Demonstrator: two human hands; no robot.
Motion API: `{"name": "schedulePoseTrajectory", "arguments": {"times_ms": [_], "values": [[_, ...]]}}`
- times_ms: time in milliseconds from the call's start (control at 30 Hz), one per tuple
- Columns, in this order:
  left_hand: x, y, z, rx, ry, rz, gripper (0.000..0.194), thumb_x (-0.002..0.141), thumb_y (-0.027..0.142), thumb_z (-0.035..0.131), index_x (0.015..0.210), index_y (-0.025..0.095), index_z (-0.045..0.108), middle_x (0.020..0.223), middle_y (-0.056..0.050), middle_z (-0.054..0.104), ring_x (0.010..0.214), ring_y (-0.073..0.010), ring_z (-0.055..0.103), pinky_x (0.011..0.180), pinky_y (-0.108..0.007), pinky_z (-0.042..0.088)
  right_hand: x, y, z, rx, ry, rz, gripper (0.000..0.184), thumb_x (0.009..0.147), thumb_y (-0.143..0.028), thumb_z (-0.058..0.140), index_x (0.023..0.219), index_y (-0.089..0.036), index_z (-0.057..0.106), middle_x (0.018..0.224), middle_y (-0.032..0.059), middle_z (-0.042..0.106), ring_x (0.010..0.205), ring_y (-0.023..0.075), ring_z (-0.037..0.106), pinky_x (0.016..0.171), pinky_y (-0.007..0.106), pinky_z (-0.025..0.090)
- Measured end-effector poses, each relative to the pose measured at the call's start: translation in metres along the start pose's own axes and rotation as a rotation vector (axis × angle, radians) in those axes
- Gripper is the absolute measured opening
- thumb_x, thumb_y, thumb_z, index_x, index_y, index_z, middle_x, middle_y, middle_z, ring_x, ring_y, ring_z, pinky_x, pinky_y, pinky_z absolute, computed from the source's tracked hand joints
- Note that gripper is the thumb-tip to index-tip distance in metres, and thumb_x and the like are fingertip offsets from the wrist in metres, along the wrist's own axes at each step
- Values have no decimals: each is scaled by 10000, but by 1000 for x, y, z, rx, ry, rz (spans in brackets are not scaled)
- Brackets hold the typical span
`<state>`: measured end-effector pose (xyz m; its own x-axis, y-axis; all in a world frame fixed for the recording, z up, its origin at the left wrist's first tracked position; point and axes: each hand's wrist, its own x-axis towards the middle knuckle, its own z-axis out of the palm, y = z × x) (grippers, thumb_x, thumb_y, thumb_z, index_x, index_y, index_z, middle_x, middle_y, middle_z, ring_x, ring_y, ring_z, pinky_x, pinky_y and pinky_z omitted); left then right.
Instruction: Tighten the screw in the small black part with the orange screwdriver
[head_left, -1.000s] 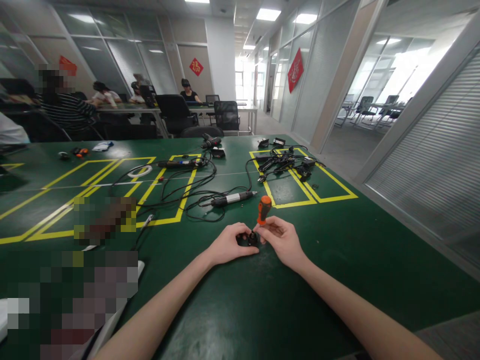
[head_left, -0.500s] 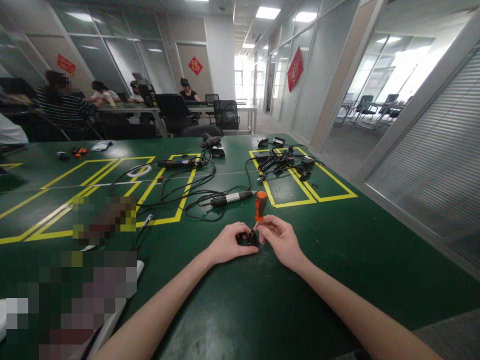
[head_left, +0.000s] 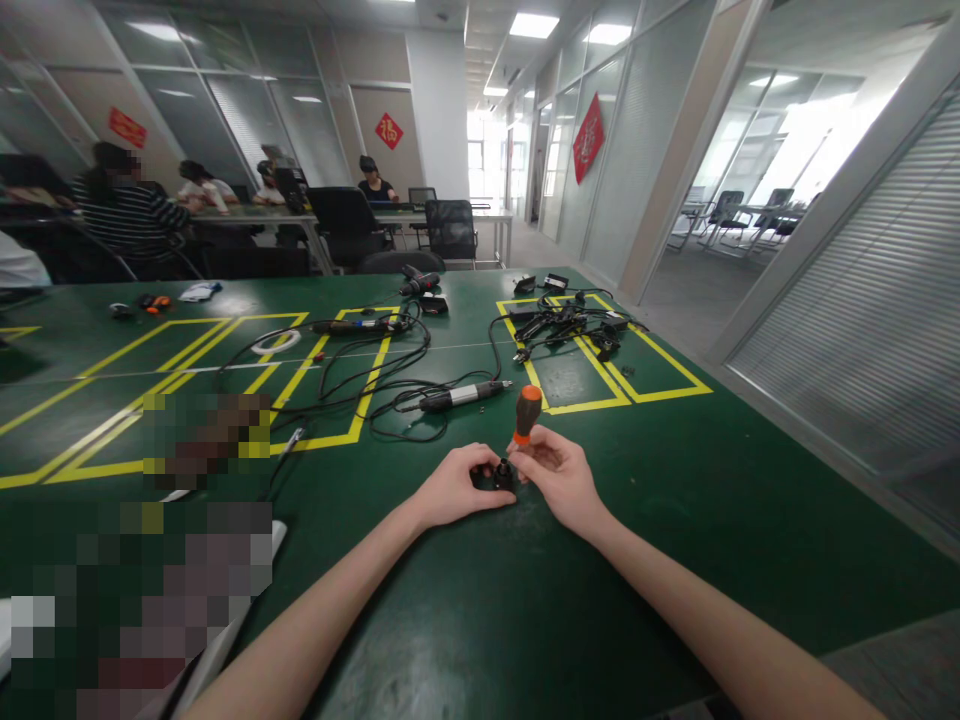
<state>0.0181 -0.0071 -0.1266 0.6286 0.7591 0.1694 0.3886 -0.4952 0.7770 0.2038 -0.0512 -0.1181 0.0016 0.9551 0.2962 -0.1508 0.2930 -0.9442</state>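
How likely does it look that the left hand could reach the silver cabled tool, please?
Probably yes: the silver cabled tool lies just beyond the left hand, with nothing seen between them, though that hand is occupied with the small black part.

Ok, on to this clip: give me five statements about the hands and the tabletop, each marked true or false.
1. The right hand holds the orange-and-black screwdriver. True.
2. The left hand is wrapped round a coil of cable. False: the left hand has its thumb and fingers at a small black part.
3. The screwdriver lies flat on the table. False: it is roughly upright, handle on top.
4. A silver-and-black tool lies on the table beyond the hands. True.
5. The tape on the table is red. False: the tape is yellow.
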Motion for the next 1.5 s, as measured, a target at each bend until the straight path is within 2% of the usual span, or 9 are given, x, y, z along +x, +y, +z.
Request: {"name": "schedulePoseTrajectory", "arguments": {"times_ms": [133,333,600,767,867,1000,1167,1367,1500], "values": [[0,-1,0,-1,-6,6,269,761,368,840,885,166,713,847,-8,627,805,-164,575,728,-270,442,1,-2,0,-29,-23,-18,185,849,-363,775,845,-185,727,851,28,684,594,110,583,570,266,531],[0,-1,1,1,-1,0,280,752,372,849,875,164,707,844,-4,621,797,-160,578,722,-266,436,-1,-1,-1,-1,-20,-20,269,890,-407,734,1061,-202,698,826,28,711,596,123,602,587,280,544],[1,-5,1,8,-5,5,299,752,389,846,912,167,726,861,-15,641,817,-173,581,740,-278,448,1,-4,0,-51,14,-44,232,838,-418,788,826,-190,749,910,49,687,609,116,590,551,268,544],[0,-3,1,10,4,2,283,755,382,845,884,164,718,837,-8,624,801,-166,579,727,-272,442,1,-3,0,-13,-25,-41,238,902,-426,719,981,-202,732,843,34,703,583,117,583,565,279,546],[0,-2,1,10,1,2,289,757,388,843,901,166,726,840,-7,624,801,-165,583,727,-272,443,0,-1,-1,16,1,-38,284,871,-411,757,1061,-215,679,868,35,725,622,130,611,601,284,562],[0,-2,1,9,-2,-3,283,752,382,842,892,166,724,847,-13,638,805,-171,586,727,-276,453,1,-2,-1,-9,19,-6,232,845,-381,790,951,-206,680,848,27,704,642,125,600,597,258,543],[0,-1,0,4,-5,1,275,756,382,839,879,169,716,866,-20,655,826,-177,593,745,-279,466,2,-8,0,-70,-43,-74,238,899,-428,720,847,-196,739,902,36,631,624,113,555,537,258,511],[0,0,0,11,1,-2,282,755,393,840,882,170,724,846,-14,641,802,-171,588,723,-274,455,1,-7,0,7,-36,-29,287,880,-451,746,1018,-208,683,826,24,678,617,126,578,576,275,547],[0,-1,0,11,-1,-6,290,754,390,843,899,165,731,853,-19,643,809,-172,587,727,-274,458,2,-4,0,23,-7,-8,284,829,-437,805,892,-211,645,796,11,683,604,127,579,561,265,547]]}}
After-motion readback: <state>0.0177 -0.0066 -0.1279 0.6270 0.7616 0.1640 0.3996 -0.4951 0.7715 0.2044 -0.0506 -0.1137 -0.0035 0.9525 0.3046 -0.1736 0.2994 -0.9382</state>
